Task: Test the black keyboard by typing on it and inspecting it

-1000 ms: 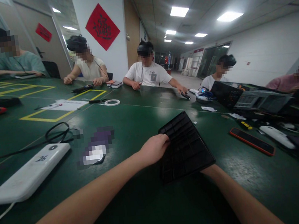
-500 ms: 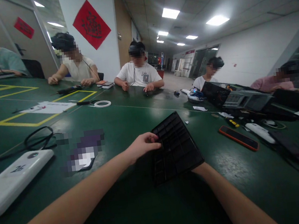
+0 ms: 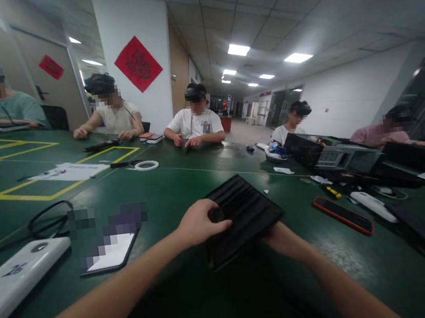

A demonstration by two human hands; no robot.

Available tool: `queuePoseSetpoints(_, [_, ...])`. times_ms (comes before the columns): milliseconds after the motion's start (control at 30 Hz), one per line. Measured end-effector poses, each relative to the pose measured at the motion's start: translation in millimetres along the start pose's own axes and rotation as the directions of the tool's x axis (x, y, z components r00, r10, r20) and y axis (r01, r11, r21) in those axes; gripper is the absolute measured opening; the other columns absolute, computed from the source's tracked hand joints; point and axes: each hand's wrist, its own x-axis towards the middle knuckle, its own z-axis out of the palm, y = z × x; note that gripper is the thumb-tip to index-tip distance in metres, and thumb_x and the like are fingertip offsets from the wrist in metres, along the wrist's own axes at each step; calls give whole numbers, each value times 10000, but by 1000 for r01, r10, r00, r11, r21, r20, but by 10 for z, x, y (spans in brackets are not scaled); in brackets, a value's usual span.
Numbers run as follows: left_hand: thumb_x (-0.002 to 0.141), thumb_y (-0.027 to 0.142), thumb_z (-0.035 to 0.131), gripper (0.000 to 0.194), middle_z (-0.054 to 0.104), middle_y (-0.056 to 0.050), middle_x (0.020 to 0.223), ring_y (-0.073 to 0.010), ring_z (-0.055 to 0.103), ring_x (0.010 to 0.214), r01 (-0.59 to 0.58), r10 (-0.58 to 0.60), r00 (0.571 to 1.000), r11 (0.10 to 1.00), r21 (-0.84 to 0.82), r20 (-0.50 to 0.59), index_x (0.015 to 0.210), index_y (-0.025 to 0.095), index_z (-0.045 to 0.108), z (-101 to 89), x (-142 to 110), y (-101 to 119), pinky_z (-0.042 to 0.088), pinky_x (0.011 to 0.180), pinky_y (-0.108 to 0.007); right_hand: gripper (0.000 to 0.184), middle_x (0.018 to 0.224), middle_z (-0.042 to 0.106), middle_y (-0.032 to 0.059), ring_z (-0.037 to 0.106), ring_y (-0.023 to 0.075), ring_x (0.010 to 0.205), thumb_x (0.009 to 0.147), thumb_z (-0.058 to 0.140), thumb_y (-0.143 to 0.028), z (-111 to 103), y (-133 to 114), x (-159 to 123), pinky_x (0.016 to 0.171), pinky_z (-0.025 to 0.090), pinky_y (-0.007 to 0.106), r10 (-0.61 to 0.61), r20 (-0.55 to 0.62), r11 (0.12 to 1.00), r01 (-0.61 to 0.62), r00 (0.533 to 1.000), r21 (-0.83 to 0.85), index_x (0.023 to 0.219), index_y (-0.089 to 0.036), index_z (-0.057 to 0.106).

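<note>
A thin black compartment tray (image 3: 246,211), its face divided by raised ridges, is held tilted above the green table. My left hand (image 3: 202,222) grips it by the left side, thumb lying over the face and fingers curled at the edge. Under its right side is my right hand (image 3: 280,236), which supports it from below; most of those fingers are hidden behind it. Another dark layer shows beneath the lower left edge, blurred, and I cannot tell whether it is a second piece.
To the left lie a phone (image 3: 111,251), a white power bank (image 3: 21,278) marked 26 and a black cable (image 3: 49,220). On the right are an orange-edged phone (image 3: 343,215), a white device (image 3: 373,206) and an opened computer case (image 3: 347,155). Several people sit around the table.
The tray has tipped to a flatter angle and turned between my hands. My right hand now shows more at its right edge. The whole view has shifted slightly upward.
</note>
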Motion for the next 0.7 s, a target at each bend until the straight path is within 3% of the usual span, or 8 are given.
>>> queuePoseSetpoints(67, [612, 617, 503, 525, 603, -71, 830, -205, 545, 749, 115, -111, 993, 988, 101, -40, 845, 157, 599, -213, 142, -221, 381, 618, -261, 490, 1171, 523, 81, 444, 239, 1095, 679, 559, -259, -270, 40, -14, 985, 292, 428, 109, 19, 957, -99, 994, -272, 1158, -191, 484])
queuePoseSetpoints(133, [591, 647, 494, 527, 610, -72, 785, -207, 550, 712, 239, -231, 971, 951, 197, -64, 765, 163, 611, -458, 283, -536, 357, 577, -250, 496, 1149, 531, 92, 444, 240, 1082, 690, 541, -293, -552, 191, -97, 978, 287, 422, 196, -44, 886, -196, 980, -420, 1166, -166, 475])
queuePoseSetpoints(233, [572, 695, 468, 573, 596, -68, 698, -189, 533, 636, 418, -411, 907, 853, 313, -90, 675, 146, 596, -796, 410, -1080, 325, 542, -230, 501, 1144, 531, 97, 463, 233, 1064, 724, 477, -343, -892, 541, -328, 954, 319, 401, 284, -146, 784, -317, 948, -533, 1188, -158, 445])
queuePoseSetpoints(333, [586, 700, 457, 597, 543, -42, 604, -166, 507, 619, 498, -492, 862, 778, 382, -121, 602, 113, 560, -1007, 424, -1551, 313, 564, -208, 546, 1169, 518, 119, 455, 249, 1087, 707, 474, -366, -1073, 869, -570, 967, 313, 408, 386, -230, 692, -446, 893, -568, 1192, -116, 440])
queuePoseSetpoints(500, [545, 729, 455, 636, 491, -36, 557, -195, 509, 645, 573, -597, 796, 695, 434, -94, 588, 99, 529, -1068, 441, -2010, 321, 574, -224, 596, 1215, 490, 116, 456, 239, 1110, 699, 455, -431, -1122, 1132, -710, 981, 328, 394, 457, -244, 656, -510, 855, -556, 1203, -115, 427])
queuePoseSetpoints(700, [483, 609, 606, 502, 457, -26, 504, -249, 545, 707, 554, -612, 789, 664, 502, -61, 514, 134, 446, -961, 594, -2280, 331, 591, -241, 792, 1314, 381, 136, 348, 270, 1209, 647, 456, -588, -1147, 1142, -717, 1024, 273, 422, 451, -334, 597, -558, 828, -576, 1268, -111, 338])
